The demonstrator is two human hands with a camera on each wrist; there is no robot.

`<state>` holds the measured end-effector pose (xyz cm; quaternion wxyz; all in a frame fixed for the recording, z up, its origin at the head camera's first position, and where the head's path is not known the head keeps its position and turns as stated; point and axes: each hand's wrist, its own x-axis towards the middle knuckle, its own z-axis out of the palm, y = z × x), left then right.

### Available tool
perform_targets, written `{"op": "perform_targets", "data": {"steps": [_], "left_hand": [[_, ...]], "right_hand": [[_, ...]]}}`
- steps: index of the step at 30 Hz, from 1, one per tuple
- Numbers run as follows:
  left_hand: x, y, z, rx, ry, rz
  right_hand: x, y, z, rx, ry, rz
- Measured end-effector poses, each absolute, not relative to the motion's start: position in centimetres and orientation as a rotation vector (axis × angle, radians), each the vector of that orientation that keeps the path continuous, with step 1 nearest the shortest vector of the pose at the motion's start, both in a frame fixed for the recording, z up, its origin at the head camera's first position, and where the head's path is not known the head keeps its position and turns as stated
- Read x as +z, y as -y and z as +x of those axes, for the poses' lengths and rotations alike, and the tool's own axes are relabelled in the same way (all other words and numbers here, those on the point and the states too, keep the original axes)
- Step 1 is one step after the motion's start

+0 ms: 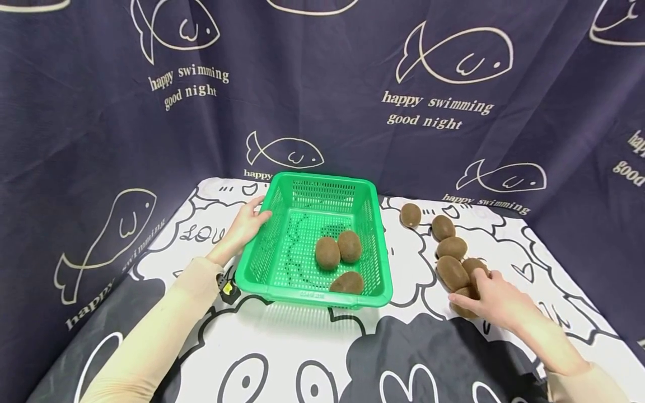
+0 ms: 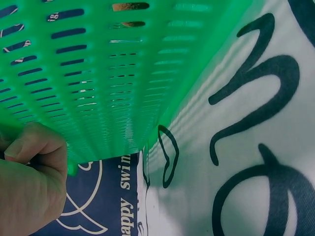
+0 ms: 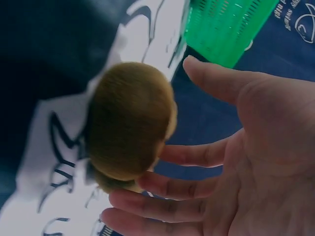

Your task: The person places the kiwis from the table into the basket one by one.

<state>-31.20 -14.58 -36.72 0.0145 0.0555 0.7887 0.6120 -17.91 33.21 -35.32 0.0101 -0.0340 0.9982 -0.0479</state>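
A green plastic basket (image 1: 314,296) with slotted walls stands on the table, three brown kiwis inside it, one of them the kiwi (image 1: 327,253) near its middle. My left hand (image 1: 250,221) grips the basket's left rim; in the left wrist view the curled fingers (image 2: 42,142) show at the rim beside the slotted wall. On the right, my right hand (image 1: 496,299) reaches over a loose row of kiwis. Its fingers and thumb are spread around the nearest kiwi (image 3: 130,120), fingertips right at its side, the thumb apart from it.
Several more kiwis trail back from the right hand, up to a far kiwi (image 1: 410,215) near the table's back edge. A black-and-white patterned cloth (image 1: 302,341) covers the table. Behind it hangs a dark blue curtain (image 1: 322,84) with fish drawings.
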Motion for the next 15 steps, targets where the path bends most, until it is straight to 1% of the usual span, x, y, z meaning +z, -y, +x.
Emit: {"op": "perform_targets", "data": {"steps": [6, 15], "left_hand": [[-36.9, 14.5, -31.2, 1.932, -2.440, 0.177], [-36.9, 14.5, -31.3, 1.923, -2.438, 0.175]], "right_hand": [[-36.6, -33.4, -17.7, -0.156, -3.148, -0.053], [-37.1, -33.4, -17.7, -0.187, -3.174, -0.088]]}}
